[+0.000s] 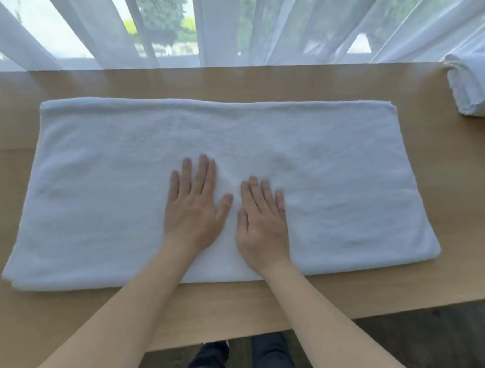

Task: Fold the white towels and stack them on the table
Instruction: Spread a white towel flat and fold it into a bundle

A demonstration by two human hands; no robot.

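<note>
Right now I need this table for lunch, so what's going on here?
A person is folding white towels. Both hands, left hand and right hand, lie flat side by side on a partly folded towel spread across the wooden table, pressing it smooth. More folded white towels sit at the table's far right edge by the curtain.

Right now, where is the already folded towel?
In the head view, the folded white towel sits at the wooden table's far right edge, beside the sheer curtain.
</note>
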